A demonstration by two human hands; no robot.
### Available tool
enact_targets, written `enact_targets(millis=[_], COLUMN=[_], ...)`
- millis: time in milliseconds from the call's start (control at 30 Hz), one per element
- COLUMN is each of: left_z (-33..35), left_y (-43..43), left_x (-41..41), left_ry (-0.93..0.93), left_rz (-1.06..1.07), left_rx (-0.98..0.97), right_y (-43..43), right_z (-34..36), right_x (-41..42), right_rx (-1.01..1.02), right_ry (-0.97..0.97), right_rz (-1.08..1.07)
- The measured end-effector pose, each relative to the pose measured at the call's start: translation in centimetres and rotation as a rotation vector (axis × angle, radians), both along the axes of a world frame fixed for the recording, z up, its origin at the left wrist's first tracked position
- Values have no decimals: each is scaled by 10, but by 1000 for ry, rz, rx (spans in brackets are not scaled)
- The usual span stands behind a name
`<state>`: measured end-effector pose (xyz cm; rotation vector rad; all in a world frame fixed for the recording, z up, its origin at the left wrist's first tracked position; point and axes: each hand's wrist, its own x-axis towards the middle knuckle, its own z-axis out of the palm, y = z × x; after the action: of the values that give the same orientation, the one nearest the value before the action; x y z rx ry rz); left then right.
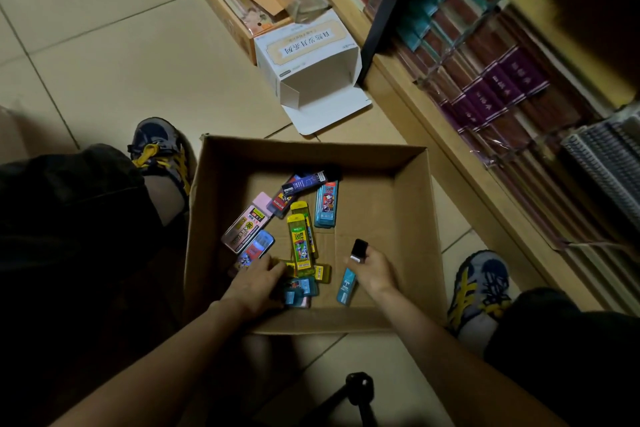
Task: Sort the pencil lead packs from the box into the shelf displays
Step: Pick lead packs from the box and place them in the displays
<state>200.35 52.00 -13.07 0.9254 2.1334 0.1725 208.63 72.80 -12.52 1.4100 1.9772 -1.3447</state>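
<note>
Cardboard box (377, 208), lead packs (300, 243) inside

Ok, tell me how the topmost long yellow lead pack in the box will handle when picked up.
The yellow pack looks like a flat, hard plastic case, so it is probably stiff and light. Its smooth-looking face may be slippery. Being flat, it should slide rather than roll. It seems to lie over a second yellow pack, so lifting it may shift that one.
</note>
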Motion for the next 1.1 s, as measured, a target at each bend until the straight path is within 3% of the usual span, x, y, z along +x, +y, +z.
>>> enact_targets(millis=[167, 333, 433, 700, 933, 1100], left_z=[2, 16, 42, 168, 273, 332], left_y=[11, 17, 29, 82, 118, 134], left_x=[3, 2, -7, -35, -60, -68], left_ry=[26, -83, -134, -574, -858, -813], left_rz=[-30, 31, 143, 649, 821, 718], left_rx=[-94, -65, 59, 669, 870, 944], right_y=[22, 33, 41, 57, 58, 58], right_z=[18, 53, 82, 187, 297, 357], right_x=[5, 3, -3, -22, -26, -22], right_rx=[-70, -102, -57, 10, 6, 32], right_ry=[81, 183, 280, 574, 764, 854], right_rz=[-34, 21, -13, -6, 139, 170])
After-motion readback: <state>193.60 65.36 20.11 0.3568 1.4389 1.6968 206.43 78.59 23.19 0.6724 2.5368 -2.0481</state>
